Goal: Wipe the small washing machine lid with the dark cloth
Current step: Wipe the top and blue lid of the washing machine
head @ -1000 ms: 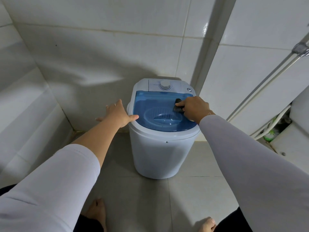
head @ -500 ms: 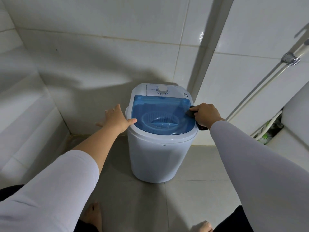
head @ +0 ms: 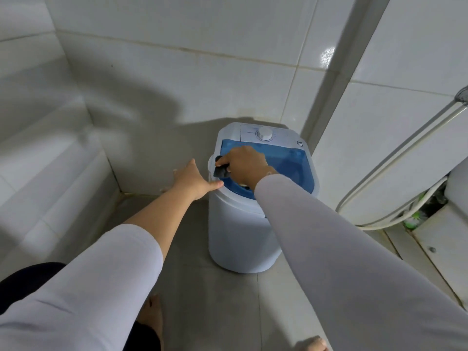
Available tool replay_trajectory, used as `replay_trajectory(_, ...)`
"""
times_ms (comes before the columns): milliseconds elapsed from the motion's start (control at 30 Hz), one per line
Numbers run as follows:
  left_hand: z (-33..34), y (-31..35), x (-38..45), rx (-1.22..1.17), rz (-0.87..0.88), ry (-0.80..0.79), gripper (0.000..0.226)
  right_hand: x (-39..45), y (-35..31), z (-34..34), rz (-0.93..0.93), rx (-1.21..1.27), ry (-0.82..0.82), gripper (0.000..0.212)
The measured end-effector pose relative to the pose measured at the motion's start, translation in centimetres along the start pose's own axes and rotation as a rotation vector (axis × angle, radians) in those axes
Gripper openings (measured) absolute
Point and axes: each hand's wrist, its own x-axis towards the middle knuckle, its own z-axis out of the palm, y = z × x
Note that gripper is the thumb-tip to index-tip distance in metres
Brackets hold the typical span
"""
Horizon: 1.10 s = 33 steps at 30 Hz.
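A small white washing machine [head: 238, 231] stands on the floor in a tiled corner. Its lid [head: 291, 163] is translucent blue, with a white dial [head: 264, 134] on the panel behind it. My right hand [head: 244, 164] is closed around the dark cloth [head: 220, 171] and presses it on the lid's left edge. My left hand [head: 193, 182] rests against the machine's left rim, fingers spread, thumb on the rim. My right forearm hides the lid's front part.
White tiled walls enclose the corner at the back and left. A hose [head: 395, 171] runs down the right wall to clutter with a green item [head: 411, 220]. My bare feet [head: 152, 317] stand on the grey floor tiles in front of the machine.
My right hand swept the dark cloth from the lid's right edge across to its left edge. The left hand stayed on the left rim. The view shifted, so the machine sits further right.
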Motion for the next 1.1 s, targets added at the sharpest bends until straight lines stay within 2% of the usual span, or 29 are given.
replay_trajectory(367,-0.7,1.7,-2.0,0.181,-0.019,0.010,0.105,-1.4,2.3,1.9,0.143,-0.055,0.030,0.036)
replay_trajectory(767,-0.7,2.1,-2.7,0.237,-0.018,0.046,0.101,-4.7,9.4,2.5,0.380,0.042,-0.006,0.036)
replay_trajectory(1100,-0.6,2.3,-3.1,0.247,-0.024,0.063,0.100,-8.1,13.4,3.1,0.503,0.129,0.003,0.038)
